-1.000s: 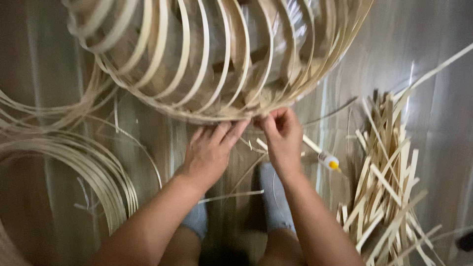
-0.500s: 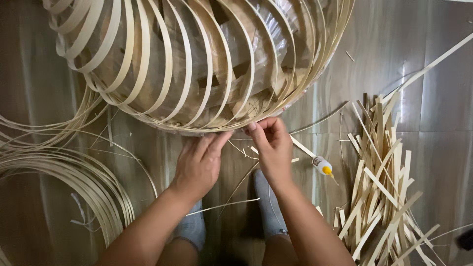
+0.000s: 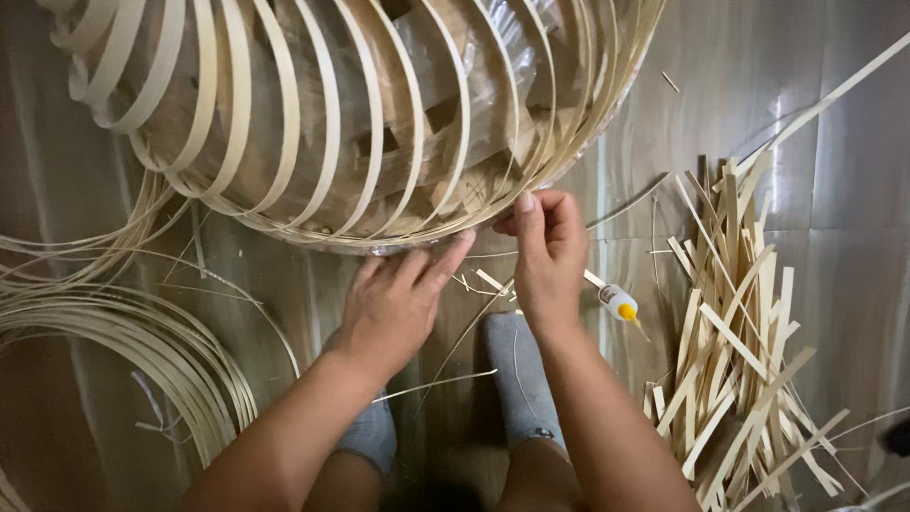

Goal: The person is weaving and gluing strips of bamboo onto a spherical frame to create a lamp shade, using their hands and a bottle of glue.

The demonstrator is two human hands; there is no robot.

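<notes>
Two bare hands work at the lower rim of a large bamboo-strip frame (image 3: 351, 123), a rounded cage of curved pale slats that lies on the floor just ahead of the person's grey-socked feet (image 3: 519, 379). The left hand (image 3: 398, 303) lies flat and open, fingers spread, its fingertips touching the frame's bottom edge; it grasps nothing and seems to steady the rim so it does not roll. The right hand (image 3: 545, 251) is pinched narrow, thumb against forefinger, on the end of a slat at that same edge, probably pressing the strip in place where the slats gather. A small glue bottle (image 3: 618, 303) with a yellow tip lies on the floor just beside the right wrist, within easy reach. To the right, a heap of cut bamboo strips (image 3: 749, 351) lies loosely stacked; to the left, coiled long strips (image 3: 123, 351) rest in loops, both kept near but apart from the working spot.

Compared with half a second ago, the frame sits much the same. The left hand has slid slightly up to meet the rim, and the right hand's thumb now stands higher against the slat end. The glue bottle has not shifted.
</notes>
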